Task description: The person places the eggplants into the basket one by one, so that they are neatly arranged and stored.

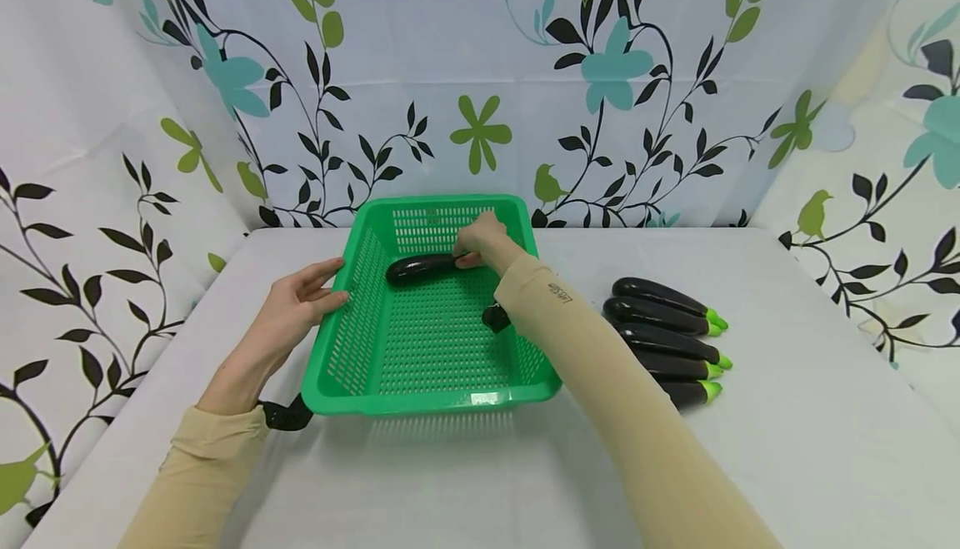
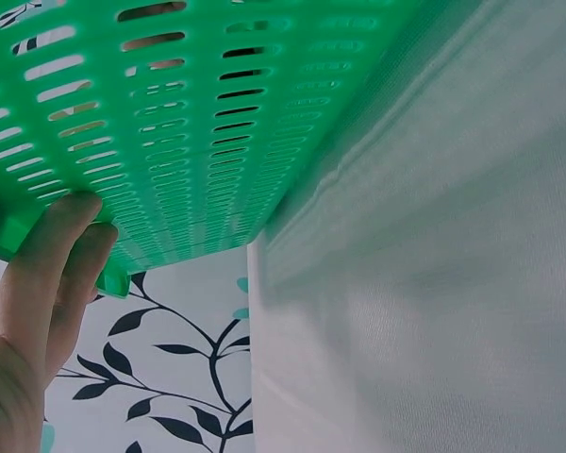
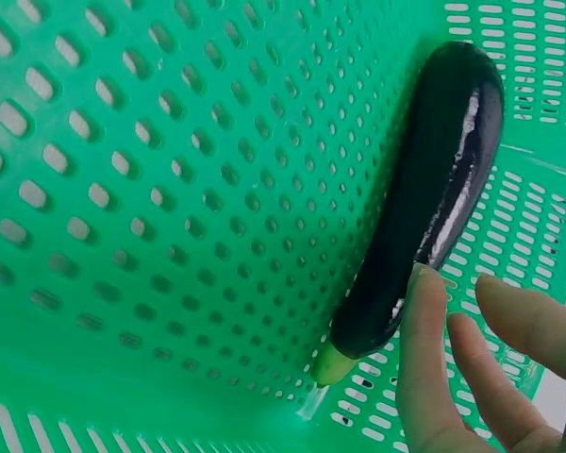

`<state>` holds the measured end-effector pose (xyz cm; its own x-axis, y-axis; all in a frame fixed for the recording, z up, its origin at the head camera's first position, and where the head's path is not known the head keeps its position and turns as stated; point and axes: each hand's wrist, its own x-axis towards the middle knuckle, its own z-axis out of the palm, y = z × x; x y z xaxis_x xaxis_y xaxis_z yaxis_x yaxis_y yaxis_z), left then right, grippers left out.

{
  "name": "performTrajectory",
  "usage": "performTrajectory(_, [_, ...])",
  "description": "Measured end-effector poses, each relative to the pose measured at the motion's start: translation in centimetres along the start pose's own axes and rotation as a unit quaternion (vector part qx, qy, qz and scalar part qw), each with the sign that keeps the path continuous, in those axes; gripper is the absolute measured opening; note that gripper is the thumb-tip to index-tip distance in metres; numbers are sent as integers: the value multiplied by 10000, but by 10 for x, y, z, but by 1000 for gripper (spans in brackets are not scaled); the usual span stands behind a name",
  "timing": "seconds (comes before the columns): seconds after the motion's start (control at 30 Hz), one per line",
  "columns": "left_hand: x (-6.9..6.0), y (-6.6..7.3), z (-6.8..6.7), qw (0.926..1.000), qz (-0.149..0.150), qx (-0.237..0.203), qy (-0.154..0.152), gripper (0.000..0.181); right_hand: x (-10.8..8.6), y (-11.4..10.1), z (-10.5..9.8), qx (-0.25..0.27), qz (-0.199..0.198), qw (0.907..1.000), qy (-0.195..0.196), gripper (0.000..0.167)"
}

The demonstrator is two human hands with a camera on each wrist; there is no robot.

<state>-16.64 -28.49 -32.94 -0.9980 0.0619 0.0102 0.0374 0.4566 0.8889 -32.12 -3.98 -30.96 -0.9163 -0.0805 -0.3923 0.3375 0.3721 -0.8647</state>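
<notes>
A green plastic basket (image 1: pixel 431 401) holds one dark, glossy eggplant (image 1: pixel 420 268), lying sideways near the far wall. In the head view my right hand (image 1: pixel 483 242) is at its stem end. The right wrist view has the fingers of my right hand (image 3: pixel 486 354) spread beside the eggplant (image 3: pixel 429 189), one fingertip touching its skin and the others apart from it; its green cap points down. My left hand (image 1: pixel 292 303) touches the basket's left rim with thumb and fingers. In the left wrist view, two nearly straight fingers of my left hand (image 2: pixel 52 283) rest against the basket's perforated outside (image 2: pixel 198 142).
Several eggplants (image 1: pixel 667 341) lie in a stack of rows on the white table (image 1: pixel 810 416) right of the basket, green caps to the right; my right sleeve partly covers them. A leaf-patterned cloth (image 1: pixel 420 49) hangs behind the table and along both sides.
</notes>
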Motion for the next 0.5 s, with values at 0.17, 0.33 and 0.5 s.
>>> performTrajectory(0.17, [0, -1, -1, 10000, -5, 42, -2, 65, -9, -6, -6, 325, 87, 9980, -538, 89])
performTrajectory(0.33, [0, -1, -1, 10000, 25, 11, -40, 65, -15, -13, -10, 686, -33, 9934, -921, 76])
performTrajectory(0.5, [0, 1, -1, 10000, 19, 42, -23, 65, -18, -20, -13, 820, -241, 9905, -1075, 57])
